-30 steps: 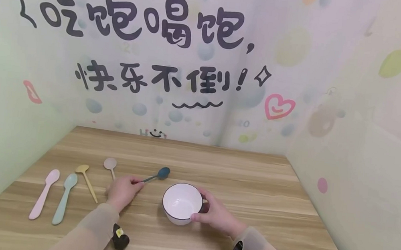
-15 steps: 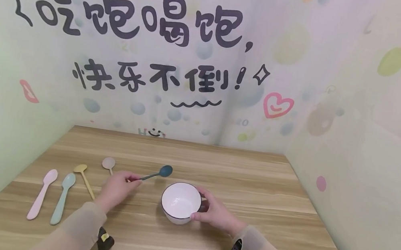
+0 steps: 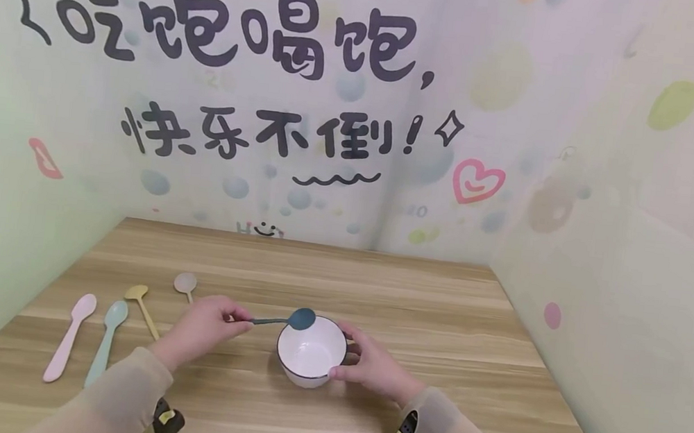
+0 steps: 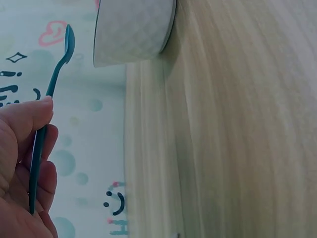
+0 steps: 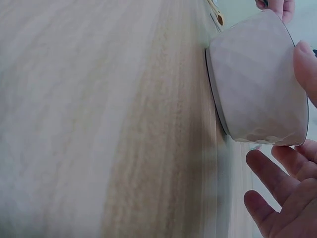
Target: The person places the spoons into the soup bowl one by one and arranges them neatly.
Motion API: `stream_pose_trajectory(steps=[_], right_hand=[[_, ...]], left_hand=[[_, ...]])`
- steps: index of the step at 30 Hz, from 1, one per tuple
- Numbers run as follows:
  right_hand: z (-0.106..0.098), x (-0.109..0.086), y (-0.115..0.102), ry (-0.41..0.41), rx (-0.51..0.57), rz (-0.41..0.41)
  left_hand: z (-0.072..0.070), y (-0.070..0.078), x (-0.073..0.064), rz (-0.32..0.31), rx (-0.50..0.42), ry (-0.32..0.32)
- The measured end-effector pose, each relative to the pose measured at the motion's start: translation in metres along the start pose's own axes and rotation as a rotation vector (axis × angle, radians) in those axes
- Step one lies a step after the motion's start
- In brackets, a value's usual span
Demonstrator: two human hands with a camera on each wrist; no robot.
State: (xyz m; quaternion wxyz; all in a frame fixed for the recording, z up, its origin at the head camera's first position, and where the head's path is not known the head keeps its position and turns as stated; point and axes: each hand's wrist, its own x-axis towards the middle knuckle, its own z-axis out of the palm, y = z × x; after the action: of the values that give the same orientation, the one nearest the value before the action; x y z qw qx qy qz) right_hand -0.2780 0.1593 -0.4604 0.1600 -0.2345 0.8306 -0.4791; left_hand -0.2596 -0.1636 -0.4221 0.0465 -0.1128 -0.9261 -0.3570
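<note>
My left hand [image 3: 203,327] pinches a dark teal spoon [image 3: 302,319] by its handle. In the left wrist view the spoon [image 4: 70,44] rises from between thumb and fingers, the handle end lying against the palm. The head of the spoon overlaps the back left rim of a white, dark-rimmed bowl [image 3: 311,352] in the head view. My right hand [image 3: 374,371] holds that bowl from its right side, thumb at the near rim and fingers behind. A faceted outer wall of the bowl [image 5: 257,82] shows in the right wrist view, standing upright on the table.
Left of my left hand lie a pink spoon [image 3: 70,340], a light blue spoon [image 3: 108,340], a yellow spoon [image 3: 144,307] and a pale mauve spoon [image 3: 186,283], partly covered by the hand. A printed wall [image 3: 335,208] borders the wooden table [image 3: 439,302] at the back.
The teal spoon has been lifted off the table and brought right, over the bowl's rim, by my left hand. My right hand has kept its hold on the bowl.
</note>
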Motion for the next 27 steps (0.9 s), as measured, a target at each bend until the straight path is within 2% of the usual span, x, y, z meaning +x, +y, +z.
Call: stream_pose_trajectory(steps=[6,14,20,24,27], right_hand=[[0.000,0.001,0.000,-0.002,-0.015,0.000],[0.001,0.001,0.000,0.003,-0.012,-0.011],[0.001,0.001,0.000,0.006,-0.013,-0.017],[0.001,0.000,0.000,0.008,-0.009,-0.013],[0.001,0.000,0.001,0.006,-0.005,-0.022]], left_hand=[[-0.004,0.007,0.001,0.107,0.091,-0.033],[-0.008,0.012,0.008,0.230,0.263,-0.007],[-0.010,0.018,0.015,0.254,0.393,-0.043],[-0.011,0.022,0.022,0.283,0.401,-0.086],[-0.010,0.024,0.027,0.322,0.369,-0.124]])
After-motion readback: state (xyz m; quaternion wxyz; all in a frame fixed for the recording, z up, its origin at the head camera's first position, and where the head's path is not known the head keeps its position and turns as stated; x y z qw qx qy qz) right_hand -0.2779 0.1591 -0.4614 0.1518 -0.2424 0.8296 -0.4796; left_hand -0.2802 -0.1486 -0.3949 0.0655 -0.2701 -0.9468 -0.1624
